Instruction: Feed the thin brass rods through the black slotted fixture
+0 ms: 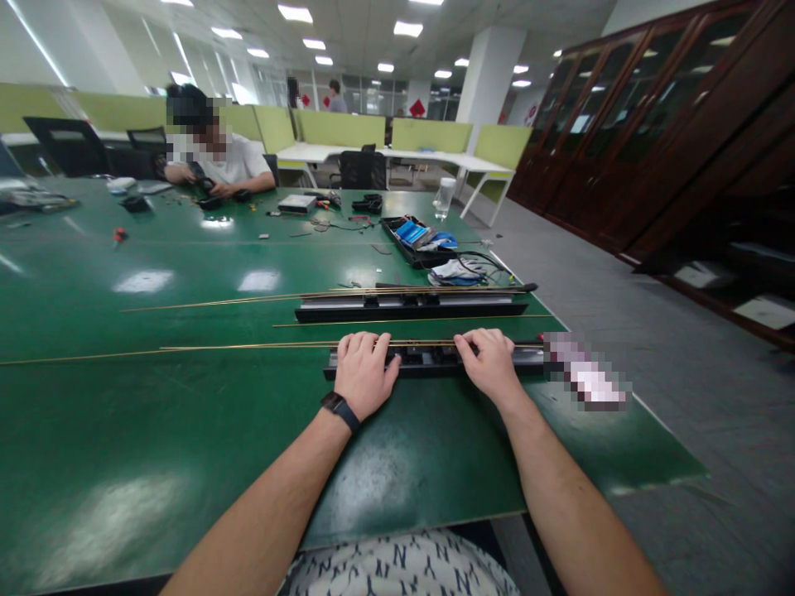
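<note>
A long black rail [422,370] with a silvery inner channel lies crosswise on the green table. Thin brass-coloured rods [248,347] run along its far side and stick out well to the left. My left hand [365,371], with a dark watch on the wrist, wraps over the rail's left part, its fingers on the far edge and its thumb on the near side. Near the right part, my right hand [490,362] is closed, thumb and forefinger pinched at the rods. Its other fingers curl over the rail, and the exact contact is partly hidden.
Behind lies a second black rail [410,314] with more rods on it. A single rod [291,324] rests between the rails. Farther back are a black tray [403,248], a glove [456,271] and a clear cup [443,199]. Across the table sits a person [229,157].
</note>
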A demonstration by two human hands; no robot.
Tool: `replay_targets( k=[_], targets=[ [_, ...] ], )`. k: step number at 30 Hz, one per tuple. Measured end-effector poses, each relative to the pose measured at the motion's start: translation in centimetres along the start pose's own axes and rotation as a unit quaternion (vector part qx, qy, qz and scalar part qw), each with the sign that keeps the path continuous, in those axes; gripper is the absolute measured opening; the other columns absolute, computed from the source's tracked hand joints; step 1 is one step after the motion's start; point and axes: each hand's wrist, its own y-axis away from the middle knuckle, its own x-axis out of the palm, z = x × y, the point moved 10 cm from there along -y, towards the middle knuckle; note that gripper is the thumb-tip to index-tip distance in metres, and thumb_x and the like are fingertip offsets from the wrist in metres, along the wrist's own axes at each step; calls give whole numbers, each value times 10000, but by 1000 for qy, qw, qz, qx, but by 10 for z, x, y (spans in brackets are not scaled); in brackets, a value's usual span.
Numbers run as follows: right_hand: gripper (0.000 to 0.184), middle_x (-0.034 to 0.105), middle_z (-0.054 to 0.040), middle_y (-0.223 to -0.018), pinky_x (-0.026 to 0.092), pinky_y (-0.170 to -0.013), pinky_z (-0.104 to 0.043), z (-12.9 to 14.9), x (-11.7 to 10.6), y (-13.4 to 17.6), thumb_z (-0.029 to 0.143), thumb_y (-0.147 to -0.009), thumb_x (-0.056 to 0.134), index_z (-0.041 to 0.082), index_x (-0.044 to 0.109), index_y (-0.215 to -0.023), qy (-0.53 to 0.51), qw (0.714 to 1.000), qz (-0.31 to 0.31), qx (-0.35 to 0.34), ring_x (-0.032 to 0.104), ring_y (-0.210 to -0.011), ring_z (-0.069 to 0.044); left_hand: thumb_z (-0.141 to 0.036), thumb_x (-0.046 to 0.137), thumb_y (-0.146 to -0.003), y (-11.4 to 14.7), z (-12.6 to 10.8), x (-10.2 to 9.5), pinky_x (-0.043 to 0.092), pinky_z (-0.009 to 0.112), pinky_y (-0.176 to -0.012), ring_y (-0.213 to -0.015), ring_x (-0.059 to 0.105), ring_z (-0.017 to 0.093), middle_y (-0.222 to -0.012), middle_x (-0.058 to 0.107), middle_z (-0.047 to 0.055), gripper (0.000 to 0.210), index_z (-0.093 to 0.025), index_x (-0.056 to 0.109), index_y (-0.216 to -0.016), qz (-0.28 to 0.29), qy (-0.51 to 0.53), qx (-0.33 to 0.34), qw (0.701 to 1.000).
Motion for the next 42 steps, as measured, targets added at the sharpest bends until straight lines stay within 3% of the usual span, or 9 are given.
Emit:
replay_targets(
  k=[42],
  targets=[
    [342,731,-43,-864,293,-902,-408,5,-1,0,485,-978,551,234,683,-787,10,1000,-7,-6,558,-952,-235,-412,525,-988,0,-1,0,351,490,-1055,-1150,568,301,-1145,680,120,371,-201,614,-1280,-4,-7,2,1000]
  ],
)
